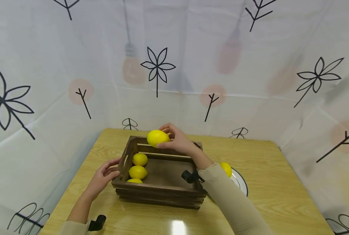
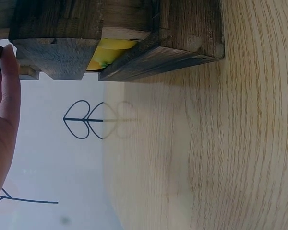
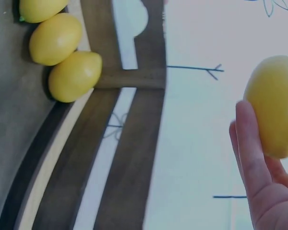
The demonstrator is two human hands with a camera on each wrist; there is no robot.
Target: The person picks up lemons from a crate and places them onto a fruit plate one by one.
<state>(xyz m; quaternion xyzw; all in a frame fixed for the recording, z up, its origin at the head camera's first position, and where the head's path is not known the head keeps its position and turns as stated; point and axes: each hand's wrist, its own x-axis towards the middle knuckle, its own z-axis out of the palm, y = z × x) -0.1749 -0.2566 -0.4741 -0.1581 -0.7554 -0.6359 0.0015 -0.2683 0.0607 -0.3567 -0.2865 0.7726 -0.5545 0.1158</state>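
Note:
My right hand (image 1: pixel 178 140) grips a yellow lemon (image 1: pixel 157 138) between thumb and fingers, above the back part of a dark wooden crate (image 1: pixel 162 192). In the right wrist view the held lemon (image 3: pixel 274 108) shows at the right, clear of the crate's slats. Three more lemons (image 1: pixel 137 172) lie in a row inside the crate along its left end. My left hand (image 1: pixel 103 178) rests its fingers against the outside of that left end, by the handle slot. In the left wrist view, the left fingers (image 2: pixel 9 91) touch the crate's wood.
Right of the crate, partly behind my right sleeve, stands a white plate (image 1: pixel 241 182) with a dark rim and a lemon (image 1: pixel 226 169) on it. The crate stands on a light wooden table (image 1: pixel 268 182). A patterned white cloth (image 1: pixel 180 107) hangs behind it.

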